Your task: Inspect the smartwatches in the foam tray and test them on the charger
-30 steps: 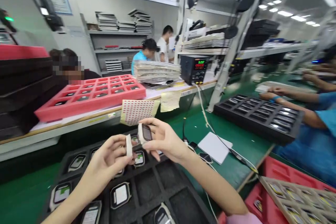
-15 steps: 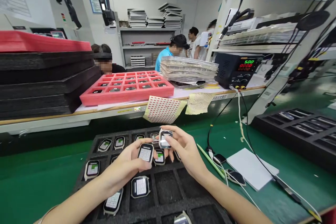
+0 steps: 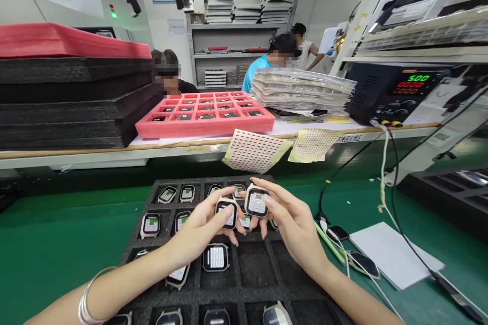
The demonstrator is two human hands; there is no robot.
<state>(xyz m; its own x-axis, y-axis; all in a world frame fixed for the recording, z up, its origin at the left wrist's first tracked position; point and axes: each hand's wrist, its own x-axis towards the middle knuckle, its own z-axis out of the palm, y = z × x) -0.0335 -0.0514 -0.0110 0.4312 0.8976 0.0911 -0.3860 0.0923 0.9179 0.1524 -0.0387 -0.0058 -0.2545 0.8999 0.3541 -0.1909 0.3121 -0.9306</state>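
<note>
My left hand [image 3: 208,221] is closed on a smartwatch case [image 3: 227,215] with a lit screen, its thumb lying over the glass. Close beside it, my right hand [image 3: 290,216] grips a second smartwatch case [image 3: 256,201] by its edges, thumb at the screen's right side. Both screens face me and show white blocks on black. Beneath the hands lies a black foam tray [image 3: 256,264] divided into square pockets. Several more strapless watches sit in it, among them one with a lit screen [image 3: 215,257] and one with a green patch [image 3: 151,225].
A pink foam tray [image 3: 206,128] of small parts rests on the shelf ahead, beside stacked black foam trays [image 3: 64,106]. On the right stand a power supply [image 3: 396,94], cables and a white pad [image 3: 396,256] on the green bench. Several people are beyond the shelf.
The view has shifted, so the shelf things sit further right. My left thumb has moved onto its watch's screen, while my right thumb has slid toward the edge of its watch.
</note>
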